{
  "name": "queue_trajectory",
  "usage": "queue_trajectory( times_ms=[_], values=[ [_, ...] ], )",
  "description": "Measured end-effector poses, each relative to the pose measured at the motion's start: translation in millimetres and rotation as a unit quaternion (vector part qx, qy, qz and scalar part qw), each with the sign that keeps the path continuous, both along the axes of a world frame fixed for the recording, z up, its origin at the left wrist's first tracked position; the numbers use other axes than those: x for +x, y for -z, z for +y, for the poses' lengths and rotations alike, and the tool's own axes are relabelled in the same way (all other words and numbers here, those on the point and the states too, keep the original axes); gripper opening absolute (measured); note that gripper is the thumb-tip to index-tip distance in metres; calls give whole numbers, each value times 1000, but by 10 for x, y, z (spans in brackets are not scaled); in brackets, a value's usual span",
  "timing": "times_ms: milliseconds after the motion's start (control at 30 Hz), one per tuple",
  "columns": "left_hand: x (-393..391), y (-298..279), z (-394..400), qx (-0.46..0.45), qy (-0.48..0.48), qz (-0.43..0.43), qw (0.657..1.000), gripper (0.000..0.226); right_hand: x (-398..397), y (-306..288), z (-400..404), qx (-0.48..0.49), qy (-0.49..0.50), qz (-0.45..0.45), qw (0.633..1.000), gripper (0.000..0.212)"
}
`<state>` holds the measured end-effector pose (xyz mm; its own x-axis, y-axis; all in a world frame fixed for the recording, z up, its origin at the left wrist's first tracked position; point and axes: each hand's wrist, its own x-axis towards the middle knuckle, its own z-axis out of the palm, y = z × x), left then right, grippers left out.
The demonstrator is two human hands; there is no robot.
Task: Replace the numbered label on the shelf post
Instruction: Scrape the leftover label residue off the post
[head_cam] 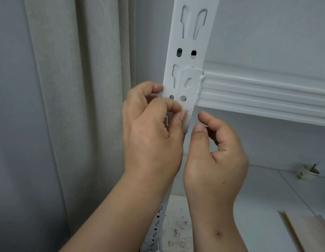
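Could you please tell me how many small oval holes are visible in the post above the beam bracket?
2: on the shelf post, a left oval hole and a right oval hole sit side by side. Others lower down may be hidden by the left hand.

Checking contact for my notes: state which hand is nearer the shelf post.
Left. The left hand is on the shelf post, fingers pressed to its face; the right hand is just beside its right edge.
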<state>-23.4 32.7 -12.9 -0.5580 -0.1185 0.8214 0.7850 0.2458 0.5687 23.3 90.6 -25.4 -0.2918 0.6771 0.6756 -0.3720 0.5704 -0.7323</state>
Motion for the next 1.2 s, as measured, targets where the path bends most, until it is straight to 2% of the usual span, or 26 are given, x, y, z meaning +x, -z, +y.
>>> queue_trajectory(
  times_ms=[133, 233, 500, 733, 867, 967, 1200],
  values=[
    [-68, 48, 5, -42, -78, 94, 992, 5, -6, 20, 5, 27, 6, 7, 1000, 19],
    [-96, 62, 31, -60, -102, 122, 986, 8, -14, 43, 2, 34, 7, 7, 999, 20],
    [-98, 46, 102, -64, -117, 86, 987, 11, -18, 28, -23, 43, 3, -4, 999, 18],
    [-71, 14, 97, -77, -136, 64, 986, 26, -17, 34, -8, 40, -2, -13, 999, 18],
    [-65, 54, 55, -66, -129, 78, 986, 13, -16, 37, -9, 37, -6, -14, 999, 17],
    [-70, 91, 36, -63, -115, 80, 988, 18, -11, 26, -12, 38, -8, -13, 999, 17],
    [-48, 47, 59, -43, -109, 57, 992, 5, -3, 61, 22, 33, -15, -13, 999, 18]
  ],
)
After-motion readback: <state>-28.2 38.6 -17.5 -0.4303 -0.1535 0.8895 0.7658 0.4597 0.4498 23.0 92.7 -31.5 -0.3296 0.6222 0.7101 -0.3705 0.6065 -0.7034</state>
